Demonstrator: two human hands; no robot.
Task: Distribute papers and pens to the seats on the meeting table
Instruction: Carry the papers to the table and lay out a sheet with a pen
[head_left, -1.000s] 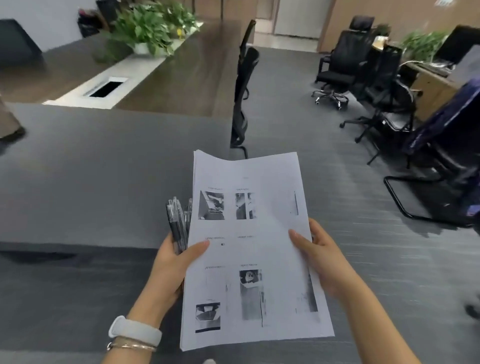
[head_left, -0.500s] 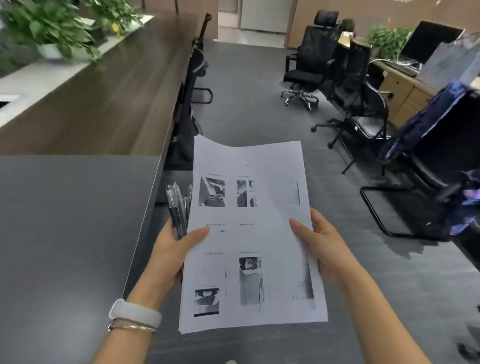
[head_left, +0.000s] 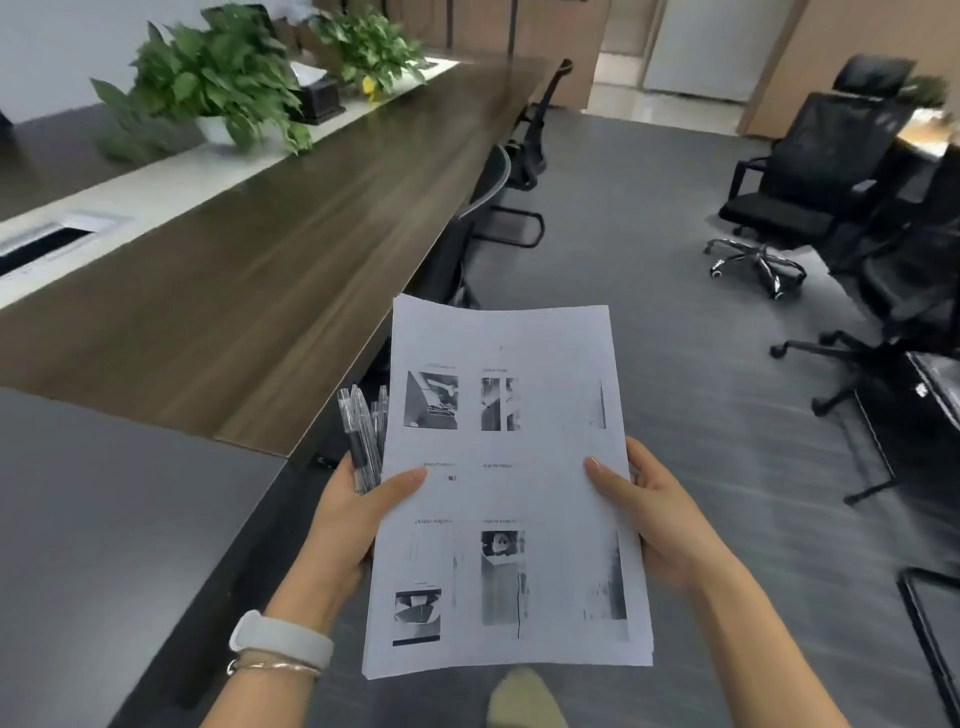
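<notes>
two hands are holding a stack of papers (head_left: 506, 488) out in front, over the grey floor just beside the long meeting table (head_left: 249, 291). the top sheet is showing small black-and-white photos with captions too blurred to read. the left hand (head_left: 358, 514) is clamping the stack's left edge with its thumb on top while also gripping a bundle of clear pens (head_left: 363, 431), perhaps four or five; their lower ends are hiding behind the paper. the right hand (head_left: 644, 514) is pinching the right edge, fingers underneath out of sight.
</notes>
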